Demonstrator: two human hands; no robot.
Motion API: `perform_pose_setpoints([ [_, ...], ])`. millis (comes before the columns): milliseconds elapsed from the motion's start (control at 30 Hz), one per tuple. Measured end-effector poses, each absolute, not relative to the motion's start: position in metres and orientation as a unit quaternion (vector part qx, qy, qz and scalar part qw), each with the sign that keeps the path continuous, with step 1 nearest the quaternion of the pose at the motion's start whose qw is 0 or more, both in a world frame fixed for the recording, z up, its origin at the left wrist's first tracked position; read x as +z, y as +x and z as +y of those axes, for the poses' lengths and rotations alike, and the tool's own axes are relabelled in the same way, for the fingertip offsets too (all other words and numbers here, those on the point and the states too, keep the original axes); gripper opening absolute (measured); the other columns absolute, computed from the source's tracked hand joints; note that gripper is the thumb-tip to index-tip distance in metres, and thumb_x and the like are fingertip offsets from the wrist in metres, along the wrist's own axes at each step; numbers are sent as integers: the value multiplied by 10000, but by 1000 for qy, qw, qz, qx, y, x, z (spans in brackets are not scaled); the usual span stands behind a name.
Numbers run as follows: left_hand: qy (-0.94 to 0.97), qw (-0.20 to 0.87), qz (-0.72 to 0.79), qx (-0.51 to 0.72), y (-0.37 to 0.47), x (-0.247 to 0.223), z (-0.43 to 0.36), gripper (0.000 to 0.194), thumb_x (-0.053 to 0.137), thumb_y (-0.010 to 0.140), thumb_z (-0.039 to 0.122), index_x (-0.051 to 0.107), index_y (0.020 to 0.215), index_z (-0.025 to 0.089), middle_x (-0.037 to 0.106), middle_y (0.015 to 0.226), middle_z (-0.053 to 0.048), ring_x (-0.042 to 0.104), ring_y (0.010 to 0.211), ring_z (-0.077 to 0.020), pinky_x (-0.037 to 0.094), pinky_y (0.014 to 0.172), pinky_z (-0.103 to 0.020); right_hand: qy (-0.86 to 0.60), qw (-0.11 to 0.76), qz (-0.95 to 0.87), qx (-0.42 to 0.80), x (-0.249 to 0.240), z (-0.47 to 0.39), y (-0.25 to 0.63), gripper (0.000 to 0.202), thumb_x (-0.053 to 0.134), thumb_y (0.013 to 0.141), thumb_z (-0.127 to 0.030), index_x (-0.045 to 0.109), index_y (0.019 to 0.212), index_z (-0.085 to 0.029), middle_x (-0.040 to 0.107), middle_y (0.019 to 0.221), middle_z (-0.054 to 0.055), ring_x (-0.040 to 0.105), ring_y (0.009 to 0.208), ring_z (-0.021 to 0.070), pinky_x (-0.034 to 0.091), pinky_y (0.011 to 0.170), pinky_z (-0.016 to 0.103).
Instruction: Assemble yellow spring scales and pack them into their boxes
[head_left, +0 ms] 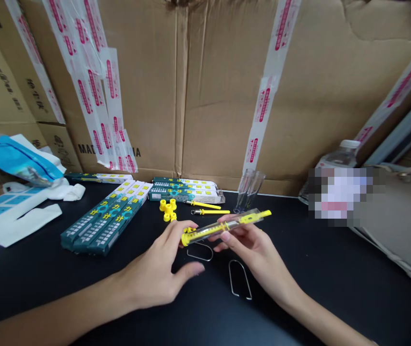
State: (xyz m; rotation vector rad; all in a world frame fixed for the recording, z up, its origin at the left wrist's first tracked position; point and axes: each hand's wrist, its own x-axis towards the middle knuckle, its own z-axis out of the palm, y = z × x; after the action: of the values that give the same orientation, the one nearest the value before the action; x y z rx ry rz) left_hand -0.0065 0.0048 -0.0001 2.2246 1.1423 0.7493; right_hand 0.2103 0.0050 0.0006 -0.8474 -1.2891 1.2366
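A spring scale (pixel 210 231), a clear tube with a yellow scale strip inside and a yellow cap at its left end, is tilted up to the right. My right hand (pixel 254 242) grips it near the middle, between thumb and fingers. My left hand (pixel 160 266) is at the capped end, its fingertips beside or behind the cap; contact there is unclear. Its thumb stands out well away from the fingers. Below the tube lie a bent metal wire hook (pixel 205 259) and another wire loop (pixel 239 279). Loose yellow caps (pixel 168 208) sit beyond my left hand.
Dark green printed boxes (pixel 107 216) lie at left, with more boxes (pixel 183 190) behind. Two yellow rods (pixel 210 212) with metal ends and clear tubes (pixel 249 190) are at the back. A power strip (pixel 6 209), a bottle (pixel 338 156) and a bag (pixel 396 211) flank the black table.
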Motion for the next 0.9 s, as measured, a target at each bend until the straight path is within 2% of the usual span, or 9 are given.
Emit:
perform_pose_setpoints([
  [67,842,216,438,231,-6,4,2,639,696,827,501,425,1348,250,555,1318,-107,599,1138,-295,497,955,-428,-369,536,-551,522,2,4,210,241,805,772,-325,706,957,-206,728,900,23,677,703,142,602,656,267],
  [100,850,192,446,206,-5,5,2,649,701,806,558,460,1315,235,581,1292,-112,608,1133,-315,501,947,-446,-368,528,-554,529,2,4,209,237,823,748,-311,717,932,-206,722,899,15,654,662,124,591,630,250],
  [167,867,140,453,153,-4,7,3,527,627,845,607,551,1182,208,662,1141,-104,654,1038,-333,528,866,-454,-357,512,-558,547,1,3,207,245,848,710,-294,726,901,-202,712,887,8,630,638,114,575,601,238],
  [233,879,90,456,111,-3,8,5,377,492,952,546,590,1056,197,699,997,-91,690,918,-322,537,763,-425,-351,503,-557,560,-1,3,204,264,855,698,-291,721,906,-200,707,864,8,632,658,125,570,595,241],
  [300,882,53,459,94,-2,7,5,337,358,1027,438,587,1026,190,713,943,-94,707,854,-311,522,692,-386,-349,495,-560,564,-2,4,203,247,837,720,-306,710,900,-194,712,852,16,636,673,133,564,597,245],
  [467,853,65,502,132,-3,9,5,286,277,1039,307,529,1063,175,709,790,-76,704,663,-268,425,533,-303,-353,494,-583,540,-3,16,217,367,786,778,-343,639,1085,-209,728,951,56,649,701,143,564,618,273],
  [567,823,126,523,186,-7,11,8,275,254,1019,282,511,1002,190,697,756,-61,687,620,-242,432,530,-299,-391,503,-620,458,1,26,236,362,732,820,-388,617,1112,-206,713,969,73,650,719,161,564,619,295],
  [767,794,158,519,273,-14,6,15,232,290,995,306,501,983,212,706,959,-115,706,870,-270,510,729,-354,-489,413,-740,209,17,38,267,149,597,908,-322,695,936,-213,724,907,55,669,785,207,543,705,349],
  [900,782,178,535,264,-14,1,17,232,279,992,342,463,916,224,663,846,-86,676,762,-264,474,666,-358,-490,372,-778,132,20,38,270,149,553,921,-221,703,923,-220,738,908,33,676,809,196,524,729,329],
])
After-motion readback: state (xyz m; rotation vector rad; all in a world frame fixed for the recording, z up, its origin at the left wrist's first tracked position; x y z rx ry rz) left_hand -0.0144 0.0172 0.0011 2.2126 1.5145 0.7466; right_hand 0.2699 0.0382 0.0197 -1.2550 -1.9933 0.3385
